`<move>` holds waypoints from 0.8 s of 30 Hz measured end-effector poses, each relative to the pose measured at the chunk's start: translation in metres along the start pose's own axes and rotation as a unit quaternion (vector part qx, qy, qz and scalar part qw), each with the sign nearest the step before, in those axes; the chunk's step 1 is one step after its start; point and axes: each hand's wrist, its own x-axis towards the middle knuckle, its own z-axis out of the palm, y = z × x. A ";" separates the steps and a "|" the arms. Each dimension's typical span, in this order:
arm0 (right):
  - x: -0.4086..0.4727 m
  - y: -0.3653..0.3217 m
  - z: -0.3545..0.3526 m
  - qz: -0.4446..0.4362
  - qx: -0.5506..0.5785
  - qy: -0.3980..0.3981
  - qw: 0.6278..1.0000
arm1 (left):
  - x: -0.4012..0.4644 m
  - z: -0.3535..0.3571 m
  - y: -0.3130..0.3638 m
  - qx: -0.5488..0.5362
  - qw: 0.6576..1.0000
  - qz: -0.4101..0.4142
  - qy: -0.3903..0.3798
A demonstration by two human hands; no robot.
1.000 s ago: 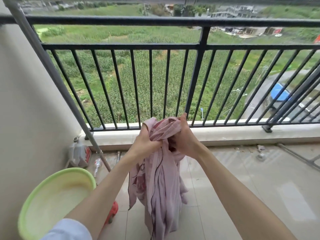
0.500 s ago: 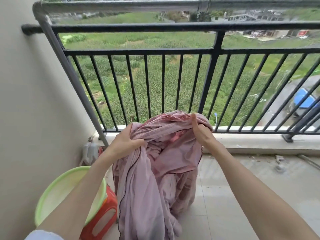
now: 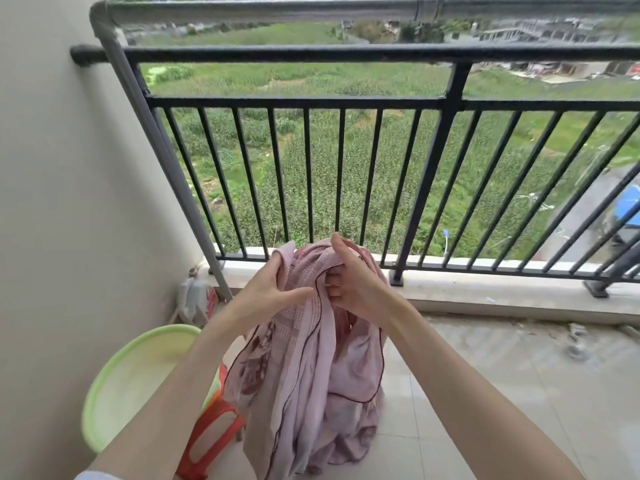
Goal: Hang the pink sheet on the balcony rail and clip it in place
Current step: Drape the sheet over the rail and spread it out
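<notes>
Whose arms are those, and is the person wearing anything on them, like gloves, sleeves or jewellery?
Two bare human arms. The left hand and right hand wear no gloves, and no rings or watch show. Only a pale bluish-white sleeve edge shows at the left arm's bottom corner.

Green basin (image 3: 138,382), 8 o'clock, by the wall; red plastic stool (image 3: 211,441) just beside it, 7 o'clock. White jug (image 3: 194,301), 9 o'clock, in the corner. Blue canopy (image 3: 628,207), 3 o'clock, beyond.
</notes>
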 end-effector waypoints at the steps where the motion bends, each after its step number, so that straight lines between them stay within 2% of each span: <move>1: 0.001 -0.005 0.005 -0.010 -0.001 -0.012 1.000 | -0.001 -0.005 0.003 -0.003 1.000 0.003 -0.001; 4: 0.007 -0.026 0.026 -0.031 0.000 -0.027 0.999 | -0.007 -0.025 0.011 -0.018 0.999 0.015 0.035; 7: 0.021 -0.057 0.055 -0.037 -0.046 -0.059 0.997 | -0.014 -0.057 0.021 -0.039 0.993 0.035 0.108; 10: 0.031 -0.094 0.093 -0.090 -0.064 -0.091 0.990 | -0.021 -0.099 0.040 -0.049 0.983 0.074 0.163; 14: 0.046 -0.155 0.149 -0.206 -0.108 -0.115 0.966 | -0.023 -0.162 0.075 -0.044 0.963 0.144 0.226; 20: 0.067 -0.260 0.231 -0.289 -0.162 -0.152 0.931 | -0.013 -0.271 0.126 0.008 0.927 0.247 0.281; 24: 0.081 -0.328 0.290 -0.318 -0.172 -0.230 0.904 | 0.000 -0.361 0.151 0.040 0.908 0.284 0.306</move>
